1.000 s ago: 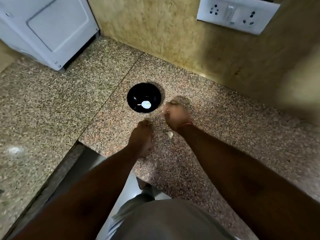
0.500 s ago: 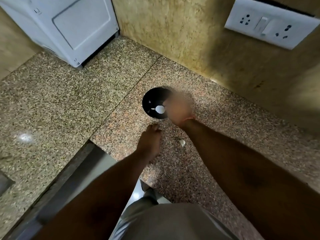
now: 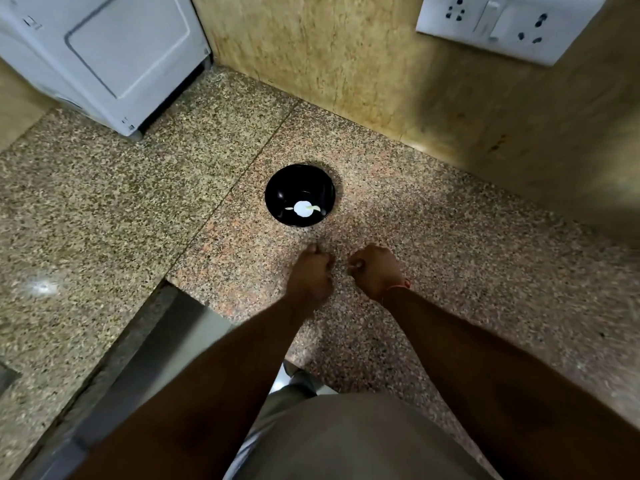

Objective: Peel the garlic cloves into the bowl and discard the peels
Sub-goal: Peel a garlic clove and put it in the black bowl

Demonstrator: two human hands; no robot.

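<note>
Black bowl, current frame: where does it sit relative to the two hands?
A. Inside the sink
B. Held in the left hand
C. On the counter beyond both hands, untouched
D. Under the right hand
C: the black bowl stands on the granite counter beyond the left hand and right hand, touched by neither.

Glossy black bowl (image 3: 277, 194), polished speckled-stone counter (image 3: 104, 209)

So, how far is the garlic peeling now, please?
Done: the black bowl holds pale pieces, seemingly peeled garlic. In hand: the left hand and right hand hang curled over the granite counter near the bowl; something small and pale shows at the right hand's fingertips, but I cannot tell whether it is clove or peel. Left: more cloves, if any, and discarding peels; no loose cloves, peels or bin are visible.
</note>
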